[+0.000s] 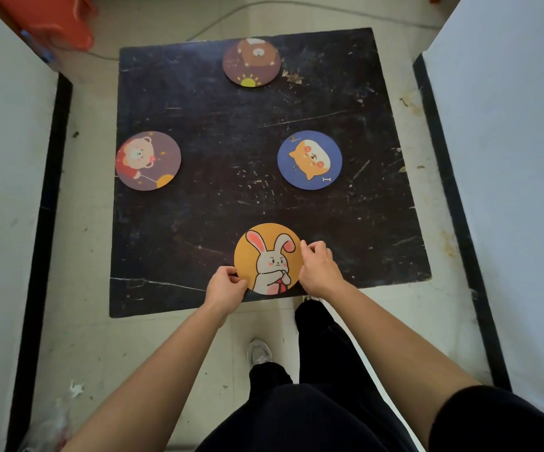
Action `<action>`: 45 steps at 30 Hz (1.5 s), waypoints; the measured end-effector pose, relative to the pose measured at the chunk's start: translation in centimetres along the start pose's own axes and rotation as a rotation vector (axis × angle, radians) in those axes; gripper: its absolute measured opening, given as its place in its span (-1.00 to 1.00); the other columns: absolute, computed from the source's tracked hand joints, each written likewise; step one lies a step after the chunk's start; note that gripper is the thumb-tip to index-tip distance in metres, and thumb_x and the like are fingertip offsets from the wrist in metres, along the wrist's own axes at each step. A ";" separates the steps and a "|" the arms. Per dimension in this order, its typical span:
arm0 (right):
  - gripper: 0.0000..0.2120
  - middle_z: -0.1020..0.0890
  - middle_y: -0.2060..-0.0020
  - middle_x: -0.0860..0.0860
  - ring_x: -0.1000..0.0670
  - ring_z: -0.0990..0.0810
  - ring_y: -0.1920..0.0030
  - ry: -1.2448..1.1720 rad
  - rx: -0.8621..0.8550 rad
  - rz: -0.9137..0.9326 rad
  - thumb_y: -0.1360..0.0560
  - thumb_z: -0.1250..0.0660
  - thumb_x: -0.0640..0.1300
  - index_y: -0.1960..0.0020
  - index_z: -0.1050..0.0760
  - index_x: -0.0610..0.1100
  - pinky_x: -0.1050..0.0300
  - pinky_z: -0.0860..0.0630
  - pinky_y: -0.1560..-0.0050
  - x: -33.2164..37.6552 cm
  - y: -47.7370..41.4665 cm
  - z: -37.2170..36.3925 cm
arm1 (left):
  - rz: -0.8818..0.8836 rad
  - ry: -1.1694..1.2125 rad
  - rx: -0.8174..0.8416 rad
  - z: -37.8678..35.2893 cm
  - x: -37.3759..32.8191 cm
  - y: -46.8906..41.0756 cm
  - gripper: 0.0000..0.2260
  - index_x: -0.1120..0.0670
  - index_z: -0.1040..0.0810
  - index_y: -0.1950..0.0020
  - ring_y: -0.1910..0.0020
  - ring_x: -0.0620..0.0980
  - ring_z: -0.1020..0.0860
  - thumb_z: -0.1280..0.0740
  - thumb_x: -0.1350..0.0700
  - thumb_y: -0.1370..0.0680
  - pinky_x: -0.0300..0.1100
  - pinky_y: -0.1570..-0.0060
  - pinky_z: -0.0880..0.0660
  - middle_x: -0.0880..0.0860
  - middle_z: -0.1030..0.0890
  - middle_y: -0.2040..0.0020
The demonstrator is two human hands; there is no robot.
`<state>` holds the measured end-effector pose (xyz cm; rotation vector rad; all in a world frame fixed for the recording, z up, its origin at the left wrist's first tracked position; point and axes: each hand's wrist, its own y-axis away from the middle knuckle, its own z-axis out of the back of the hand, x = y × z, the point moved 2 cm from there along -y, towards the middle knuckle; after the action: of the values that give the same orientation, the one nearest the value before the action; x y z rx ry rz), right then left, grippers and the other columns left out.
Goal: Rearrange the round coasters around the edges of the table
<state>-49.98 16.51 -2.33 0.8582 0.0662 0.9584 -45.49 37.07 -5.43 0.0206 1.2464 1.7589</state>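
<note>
A low black square table [218, 151] carries several round coasters. An orange rabbit coaster [265, 256] lies at the near edge; my left hand [226, 288] pinches its lower left rim and my right hand [319, 269] grips its right rim. A purple bear coaster [148, 160] sits at the left edge. At the far edge lies a brown bear coaster [251, 62]. A blue cat coaster [309, 160] rests right of centre, a clear gap away from the right edge.
White panels with black borders [453, 190] flank the table on both sides. An orange bag [52, 21] and a grey cable [218, 21] lie on the floor behind. My legs and a shoe [259, 352] are just below the table's near edge.
</note>
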 end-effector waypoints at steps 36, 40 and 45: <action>-0.22 0.03 -0.62 -0.18 -0.22 -0.03 -0.60 0.173 -0.977 0.551 -0.59 -0.13 0.28 -0.63 0.11 -0.03 -0.16 -0.02 -0.54 -13.2 4.3 31.1 | -0.728 -0.461 -0.845 -4.8 -27.9 19.1 -0.38 0.02 -0.06 -0.59 -0.59 0.17 0.08 0.03 -0.27 -0.61 0.26 -0.48 0.06 0.17 0.03 -0.63; -0.20 0.06 -0.62 -0.16 -0.21 -0.03 -0.60 0.168 -0.869 0.606 -0.57 -0.14 0.29 -0.62 0.18 0.01 -0.11 0.05 -0.52 -19.3 2.2 35.9 | -0.609 -0.429 -0.841 -12.5 -32.5 20.5 -0.37 0.00 -0.02 -0.60 -0.59 0.18 0.11 0.03 -0.28 -0.60 0.26 -0.49 0.05 0.16 0.08 -0.63; -0.21 0.08 -0.63 -0.14 -0.21 0.00 -0.61 0.177 -0.831 0.692 -0.57 -0.10 0.31 -0.62 0.20 0.04 -0.12 0.07 -0.52 -22.6 -0.4 41.6 | -0.547 -0.424 -0.863 -16.7 -37.1 21.4 -0.35 -0.03 0.01 -0.60 -0.60 0.16 0.11 0.08 -0.31 -0.58 0.24 -0.49 0.06 0.14 0.10 -0.63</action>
<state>-46.34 -25.78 18.67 -0.0040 -0.4799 1.5431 -47.62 -1.31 19.81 -0.3891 0.1014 1.5522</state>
